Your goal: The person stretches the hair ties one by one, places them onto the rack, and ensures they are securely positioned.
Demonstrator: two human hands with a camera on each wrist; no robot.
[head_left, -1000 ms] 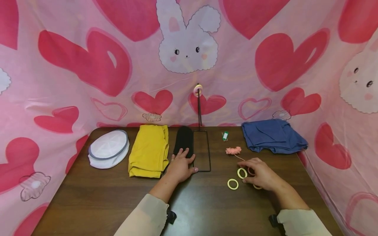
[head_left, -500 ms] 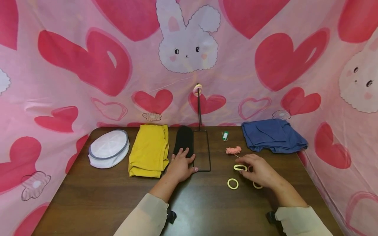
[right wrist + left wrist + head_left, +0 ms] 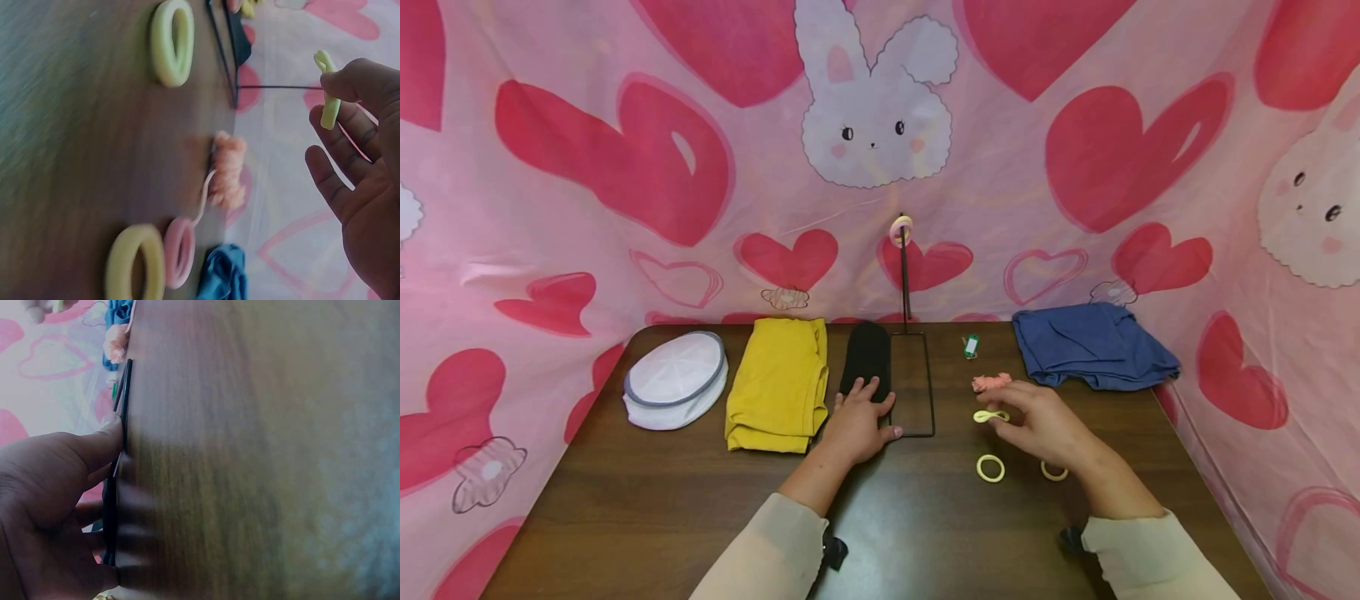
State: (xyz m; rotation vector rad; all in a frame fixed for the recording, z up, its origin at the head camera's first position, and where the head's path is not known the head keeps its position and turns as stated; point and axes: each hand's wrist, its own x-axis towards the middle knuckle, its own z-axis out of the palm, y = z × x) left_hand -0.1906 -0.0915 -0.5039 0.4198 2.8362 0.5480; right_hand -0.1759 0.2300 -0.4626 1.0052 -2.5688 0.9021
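My right hand (image 3: 1009,418) is raised a little above the table and pinches a yellow hair tie (image 3: 990,415) between thumb and fingertips; the right wrist view shows that hair tie (image 3: 328,94) pinched at its end. My left hand (image 3: 865,402) lies flat, fingers straight, on the base of a black wire stand (image 3: 913,385) and the edge of a black cloth (image 3: 867,357). The thumb touches the wire stand (image 3: 123,419). A pale ring (image 3: 901,230) hangs at the top of the stand's pole. Two more yellow hair ties (image 3: 990,467) (image 3: 1054,472) lie on the table.
A pink ring (image 3: 179,251) and a pink fluffy tie (image 3: 992,382) lie near my right hand. A white cap (image 3: 676,389), a yellow cloth (image 3: 780,383), a small green item (image 3: 972,345) and a blue cloth (image 3: 1093,343) line the back. Pink fabric walls surround the brown table (image 3: 700,517).
My right hand has picked one yellow hair tie up off the table and carried it up and to the left, nearer the pink fluffy tie. My left hand has stayed put.
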